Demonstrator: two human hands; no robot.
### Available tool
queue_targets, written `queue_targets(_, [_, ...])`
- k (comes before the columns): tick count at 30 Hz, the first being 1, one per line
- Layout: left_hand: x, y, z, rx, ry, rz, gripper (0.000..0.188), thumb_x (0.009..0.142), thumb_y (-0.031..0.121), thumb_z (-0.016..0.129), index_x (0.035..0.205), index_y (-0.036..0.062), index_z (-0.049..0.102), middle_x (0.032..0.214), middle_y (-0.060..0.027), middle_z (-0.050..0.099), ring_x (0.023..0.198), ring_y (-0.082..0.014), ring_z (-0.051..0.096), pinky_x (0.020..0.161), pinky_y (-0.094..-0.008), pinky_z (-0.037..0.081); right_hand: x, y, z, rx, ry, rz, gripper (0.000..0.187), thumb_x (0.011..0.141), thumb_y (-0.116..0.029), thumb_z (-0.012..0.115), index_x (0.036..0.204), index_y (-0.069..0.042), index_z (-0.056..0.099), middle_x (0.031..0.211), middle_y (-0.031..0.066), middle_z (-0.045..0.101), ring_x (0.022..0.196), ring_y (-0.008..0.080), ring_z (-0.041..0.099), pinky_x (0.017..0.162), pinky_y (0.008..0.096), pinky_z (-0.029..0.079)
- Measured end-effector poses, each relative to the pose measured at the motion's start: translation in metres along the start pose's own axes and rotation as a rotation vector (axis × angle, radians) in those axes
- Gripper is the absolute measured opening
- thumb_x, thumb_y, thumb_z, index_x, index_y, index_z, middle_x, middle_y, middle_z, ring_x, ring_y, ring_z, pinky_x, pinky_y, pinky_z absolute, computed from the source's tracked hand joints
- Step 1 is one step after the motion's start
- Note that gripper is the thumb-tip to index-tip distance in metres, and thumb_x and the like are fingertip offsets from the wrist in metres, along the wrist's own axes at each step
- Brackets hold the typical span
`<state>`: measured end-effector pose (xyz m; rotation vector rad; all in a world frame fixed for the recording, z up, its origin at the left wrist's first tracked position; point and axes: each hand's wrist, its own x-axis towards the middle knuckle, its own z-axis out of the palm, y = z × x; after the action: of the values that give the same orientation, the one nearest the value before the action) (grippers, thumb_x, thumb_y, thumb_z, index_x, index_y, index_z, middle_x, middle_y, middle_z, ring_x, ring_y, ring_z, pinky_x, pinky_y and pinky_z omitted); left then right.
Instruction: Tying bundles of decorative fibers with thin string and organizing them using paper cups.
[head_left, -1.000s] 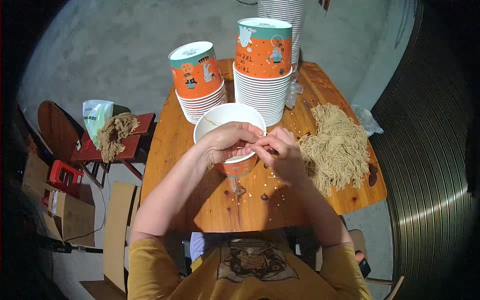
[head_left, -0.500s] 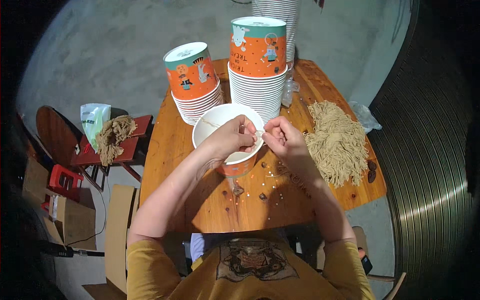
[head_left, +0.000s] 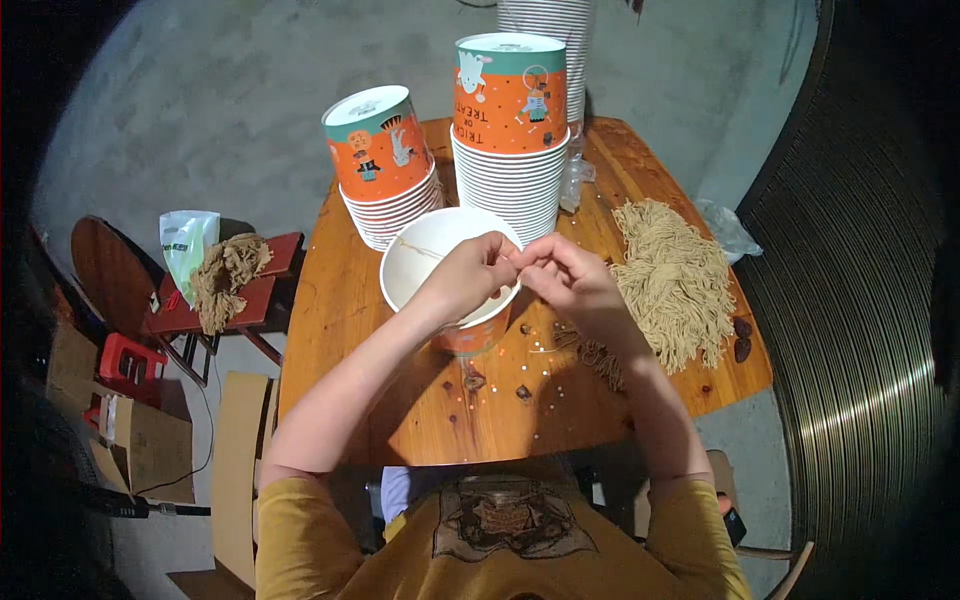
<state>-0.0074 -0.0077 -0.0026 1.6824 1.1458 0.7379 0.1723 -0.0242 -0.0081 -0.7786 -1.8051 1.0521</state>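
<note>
An open paper bucket [head_left: 402,270], white inside and orange outside, stands upright on the wooden table in front of me. A thin tan cord [head_left: 420,249] runs from its far left wall across the opening toward my fingers. Over the right side of the rim, my left hand [head_left: 468,278] is closed in a pinch on the cord. My right hand [head_left: 566,276] is pinched too, its fingertips meeting those of the left at the cord's end. The fingers mostly hide that end and the rim beneath.
Upside-down bucket stacks rise behind, one shorter [head_left: 385,150] and one taller [head_left: 510,110]. A heap of tan cords [head_left: 672,285] lies at the right, with brown strands [head_left: 602,364] and small white bits near my right forearm. At left, a red bench [head_left: 262,290] holds more cord.
My right hand has come slightly left and its fingertips now meet the left hand's. The bit of cord that showed between them is now covered. The bucket stays in place.
</note>
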Motion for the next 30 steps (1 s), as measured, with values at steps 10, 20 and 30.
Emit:
queue_targets(10, [0.008,-0.012,0.003,-0.047,-0.05,0.028,0.021,0.091,0.02,0.058,0.097,-0.0001,0.061,0.077,0.0027,0.055,0.067,-0.0046,0.047,0.061,-0.0208,0.04,0.015,-0.01,-0.012,0.039,-0.071,0.083,0.01,0.089,-0.007,0.054,0.097,-0.002,0.057,0.071,-0.0072,0.045,0.061,0.0001,0.039,0.053,0.0151,0.033])
queue_targets(20, [-0.001,0.0,0.002,-0.265,-0.255,0.007,0.019,0.091,0.018,0.059,0.101,0.0016,0.061,0.085,0.0023,0.056,0.07,-0.0051,0.046,0.063,-0.0194,0.04,0.031,0.018,-0.013,0.18,-0.056,0.042,0.01,0.091,-0.009,0.055,0.1,-0.004,0.056,0.077,-0.0038,0.054,0.064,0.0016,0.048,0.058,0.0164,0.04])
queue_targets(30, [0.0,-0.005,-0.008,-0.373,-0.231,-0.068,0.015,0.089,0.015,0.061,0.095,0.0017,0.061,0.081,0.002,0.057,0.068,-0.0043,0.048,0.059,-0.0182,0.039,-0.007,0.015,-0.021,0.085,-0.075,0.136,0.014,0.087,-0.013,0.062,0.092,-0.001,0.059,0.081,-0.0019,0.055,0.07,0.0028,0.05,0.06,0.02,0.044])
